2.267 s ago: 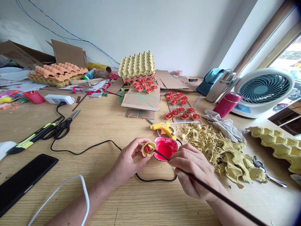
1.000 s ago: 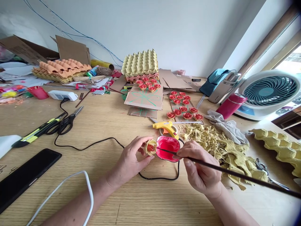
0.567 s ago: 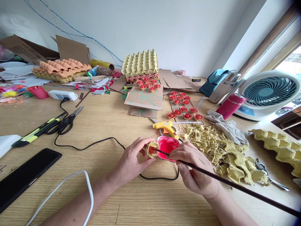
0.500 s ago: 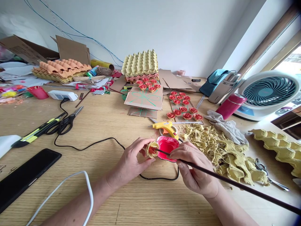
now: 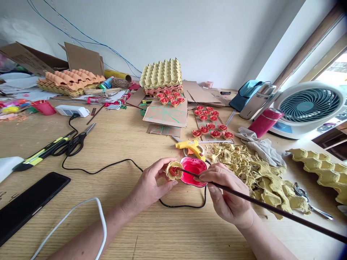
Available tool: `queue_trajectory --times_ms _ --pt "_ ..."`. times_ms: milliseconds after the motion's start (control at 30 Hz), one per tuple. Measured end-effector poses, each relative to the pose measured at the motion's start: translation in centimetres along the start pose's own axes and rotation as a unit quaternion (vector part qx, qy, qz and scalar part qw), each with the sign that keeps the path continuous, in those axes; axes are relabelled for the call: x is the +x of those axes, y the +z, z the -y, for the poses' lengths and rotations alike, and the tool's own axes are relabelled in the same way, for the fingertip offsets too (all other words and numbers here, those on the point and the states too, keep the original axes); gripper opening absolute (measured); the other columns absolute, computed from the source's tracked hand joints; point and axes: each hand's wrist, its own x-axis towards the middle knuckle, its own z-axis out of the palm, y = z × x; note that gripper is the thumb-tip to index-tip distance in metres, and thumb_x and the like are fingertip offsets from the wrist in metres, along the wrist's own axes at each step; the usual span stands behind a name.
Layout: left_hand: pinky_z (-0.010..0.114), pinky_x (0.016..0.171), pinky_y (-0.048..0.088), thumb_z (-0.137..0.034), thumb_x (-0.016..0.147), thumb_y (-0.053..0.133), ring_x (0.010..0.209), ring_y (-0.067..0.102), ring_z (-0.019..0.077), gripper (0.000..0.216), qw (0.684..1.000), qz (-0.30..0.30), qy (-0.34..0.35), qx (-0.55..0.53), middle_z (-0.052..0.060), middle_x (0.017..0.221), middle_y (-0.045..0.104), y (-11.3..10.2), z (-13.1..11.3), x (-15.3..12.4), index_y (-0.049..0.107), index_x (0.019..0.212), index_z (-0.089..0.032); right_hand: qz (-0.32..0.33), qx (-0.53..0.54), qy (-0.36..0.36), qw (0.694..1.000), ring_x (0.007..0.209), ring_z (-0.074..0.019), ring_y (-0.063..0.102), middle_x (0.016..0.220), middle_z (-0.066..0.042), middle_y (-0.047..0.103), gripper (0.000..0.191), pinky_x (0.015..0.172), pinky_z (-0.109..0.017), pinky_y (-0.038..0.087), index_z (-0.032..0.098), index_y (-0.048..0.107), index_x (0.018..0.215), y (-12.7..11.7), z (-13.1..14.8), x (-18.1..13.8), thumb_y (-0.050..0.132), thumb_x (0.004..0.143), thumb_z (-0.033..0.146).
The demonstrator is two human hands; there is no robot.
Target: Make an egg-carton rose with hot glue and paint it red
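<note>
Between the fingers and thumb of my left hand [image 5: 154, 184] is a small yellow egg-carton rose [image 5: 171, 174], its middle partly coloured red. My right hand [image 5: 227, 191] pinches a long dark paintbrush [image 5: 260, 202] near its front end. The brush tip touches the centre of the rose; its bristles are hard to make out. Just beyond and between the hands sits a scalloped bowl [image 5: 202, 163] with red paint inside. A yellow glue gun [image 5: 191, 146] lies right behind the bowl, its black cord curving beneath my hands.
Several red roses [image 5: 204, 129] stand on cardboard [image 5: 168, 116] at the back. Torn carton scraps [image 5: 238, 159] and small scissors [image 5: 320, 211] lie right. Left are black scissors [image 5: 73, 142], a phone [image 5: 32, 206] and a white cable [image 5: 102, 220]. Egg trays [image 5: 161, 74] and a fan [image 5: 309, 106] stand farther off.
The rose has shifted slightly left and turned so its open face shows more. The brush tip has moved a little left and up with it.
</note>
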Motion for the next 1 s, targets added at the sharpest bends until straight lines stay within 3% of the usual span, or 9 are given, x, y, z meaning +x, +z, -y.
queue_trajectory --times_ms 133,267,467,700,1000 --pt "0.033 0.096 0.059 -0.028 0.082 0.078 0.110 0.071 0.0227 0.046 0.996 0.020 -0.030 -0.078 0.009 0.119 0.074 0.02 0.13 0.25 0.062 0.124 -0.018 0.016 0.000 -0.003 1.000 0.071 -0.0186 0.066 0.084 -0.007 0.072 0.020 0.069 -0.035 0.053 0.019 0.060 0.109 -0.01 0.21 0.19 0.050 0.095 0.008" --pt "0.034 0.099 0.058 -0.033 0.081 0.081 0.115 0.070 0.0246 0.051 0.987 0.039 -0.082 -0.134 0.011 0.125 0.072 -0.15 0.08 0.43 0.061 0.125 -0.017 -0.009 0.020 0.000 1.000 0.070 -0.0193 0.065 0.081 -0.007 0.070 0.021 0.068 -0.036 0.052 0.018 0.061 0.108 -0.02 0.07 -0.08 0.049 0.093 0.007" --pt "0.029 0.085 0.057 -0.041 0.081 0.082 0.108 0.069 0.0226 0.056 0.976 0.054 -0.123 -0.172 0.010 0.122 0.072 -0.44 -0.35 0.33 0.061 0.128 -0.018 -0.024 0.030 0.004 0.999 0.075 -0.0204 0.066 0.084 -0.008 0.070 0.023 0.072 -0.037 0.052 0.017 0.061 0.110 -0.03 -0.08 -0.30 0.050 0.093 0.006" --pt "0.028 0.075 0.052 -0.044 0.089 0.073 0.089 0.063 0.0181 0.056 0.974 0.089 -0.123 -0.166 0.008 0.110 0.070 -0.85 -0.24 0.05 0.060 0.136 -0.018 0.006 0.037 0.011 0.999 0.074 -0.0200 0.065 0.086 -0.007 0.069 0.024 0.070 -0.036 0.050 0.018 0.060 0.110 0.00 -0.16 -0.20 0.050 0.092 0.006" --pt "0.028 0.072 0.048 -0.049 0.088 0.071 0.086 0.056 0.0176 0.053 0.975 0.100 -0.116 -0.160 0.008 0.108 0.067 -0.94 -0.76 0.17 0.064 0.129 -0.016 0.036 0.019 0.036 0.999 0.081 -0.0193 0.066 0.091 -0.005 0.071 0.021 0.080 -0.034 0.052 0.021 0.060 0.109 -0.14 -0.23 -0.30 0.051 0.094 0.008"
